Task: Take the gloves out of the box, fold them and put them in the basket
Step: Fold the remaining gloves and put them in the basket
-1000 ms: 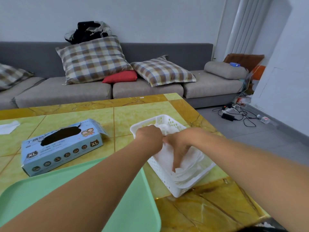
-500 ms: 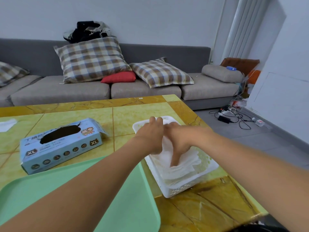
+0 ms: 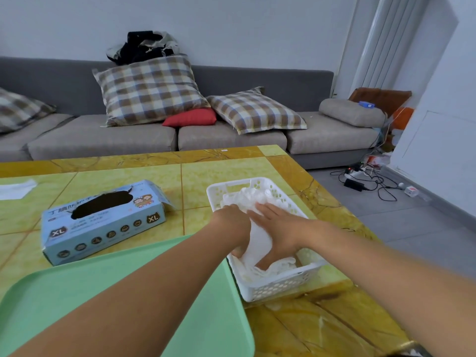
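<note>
While a scrap of white paper (image 3: 15,188) lies at the far left edge of the table (image 3: 322,328), the blue box (image 3: 103,220) sits just right of it, lying flat with its torn oval opening facing up and an end flap hanging open. Nearer the camera, a green tray (image 3: 77,300) covers the near left corner, and the left forearm crosses above it. Further right stands the white basket (image 3: 280,287), perforated along its walls and filled with white gloves (image 3: 244,199). Both hands are inside it. The left hand (image 3: 235,226) has its fingers bent down against the left side of a folded glove (image 3: 258,240); I cannot tell whether its grip truly closes on the glove or only presses it. The right hand (image 3: 280,230) lies on the same glove from the other side, fingers fairly straight and spread, thumb reaching down at the near end. Behind the table runs a grey sofa (image 3: 231,135) with checked cushions (image 3: 149,88). On the floor at far right lies a tangle of cables (image 3: 365,180).
</note>
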{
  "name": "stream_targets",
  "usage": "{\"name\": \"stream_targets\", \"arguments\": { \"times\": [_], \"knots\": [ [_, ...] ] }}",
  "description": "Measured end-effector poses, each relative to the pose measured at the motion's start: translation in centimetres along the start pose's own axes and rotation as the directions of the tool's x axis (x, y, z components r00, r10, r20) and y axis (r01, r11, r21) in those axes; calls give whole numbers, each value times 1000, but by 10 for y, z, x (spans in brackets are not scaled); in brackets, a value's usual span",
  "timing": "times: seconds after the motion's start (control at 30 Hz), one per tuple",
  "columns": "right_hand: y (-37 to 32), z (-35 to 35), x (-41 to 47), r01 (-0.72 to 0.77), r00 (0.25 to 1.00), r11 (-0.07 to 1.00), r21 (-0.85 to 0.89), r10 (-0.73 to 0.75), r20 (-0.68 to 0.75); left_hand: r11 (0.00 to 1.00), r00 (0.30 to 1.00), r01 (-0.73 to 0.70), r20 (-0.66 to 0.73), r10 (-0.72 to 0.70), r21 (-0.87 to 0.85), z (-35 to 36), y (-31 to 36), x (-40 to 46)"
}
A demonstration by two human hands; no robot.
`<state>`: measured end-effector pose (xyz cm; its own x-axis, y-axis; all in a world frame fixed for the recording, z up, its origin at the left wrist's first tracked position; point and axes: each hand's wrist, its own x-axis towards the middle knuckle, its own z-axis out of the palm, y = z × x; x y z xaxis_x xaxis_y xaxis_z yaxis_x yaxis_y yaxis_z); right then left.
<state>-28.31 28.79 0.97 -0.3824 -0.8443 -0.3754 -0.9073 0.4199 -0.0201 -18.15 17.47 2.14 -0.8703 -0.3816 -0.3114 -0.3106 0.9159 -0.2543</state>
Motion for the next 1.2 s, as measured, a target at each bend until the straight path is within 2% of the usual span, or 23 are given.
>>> {"name": "stream_targets", "arguments": {
  "times": [0.13, 0.23, 0.3, 0.4, 0.47, 0.53, 0.6, 0.67, 0.83, 0.97, 1.1, 1.2],
  "knots": [
    [-2, -7, 17, 11, 998, 999, 48, -14, 65, 998, 997, -55, -53, 53, -37, 2, -2, 5],
    [-2, -28, 22, 48, 996, 985, 164, -59, 64, 998, 994, -50, -104, 45, -48, 1, -5, 5],
    [-1, -31, 25, 25, 995, 987, 158, -39, 87, 998, 992, -46, -118, 42, -37, 3, -7, 5],
    [-3, -12, 31, -29, 999, 998, 57, 28, 18, 997, 995, -71, -64, 72, 19, 2, -11, 8],
    [-7, -3, 34, -66, 997, 992, 109, 70, -36, 995, 995, -86, -40, 87, 45, 1, -15, 9],
    [-13, -2, 34, -103, 990, 983, 154, 116, -79, 996, 991, -79, -105, 84, 46, 1, -19, 9],
    [-18, -3, 36, -163, 982, 967, 194, 178, -66, 998, 973, -62, -223, 67, 27, 1, -19, 4],
    [-17, -4, 39, -186, 980, 961, 202, 197, -35, 997, 963, -55, -267, 39, -52, 2, -16, 0],
    [-1, -26, 30, -86, 994, 957, 276, 63, 89, 975, 996, -48, -84, 31, -216, -1, -21, -7],
    [1, -23, 30, -47, 989, 997, 68, 37, 144, 984, 996, -68, -68, 57, -165, 7, -27, 1],
    [-2, -10, 39, -35, 998, 998, -57, 32, -54, 994, 991, -68, -123, 57, -87, 16, -23, 14],
    [-4, -6, 37, -21, 993, 999, -33, 16, -120, 985, 984, -92, -166, 67, -145, 19, -24, 14]
  ]
}}
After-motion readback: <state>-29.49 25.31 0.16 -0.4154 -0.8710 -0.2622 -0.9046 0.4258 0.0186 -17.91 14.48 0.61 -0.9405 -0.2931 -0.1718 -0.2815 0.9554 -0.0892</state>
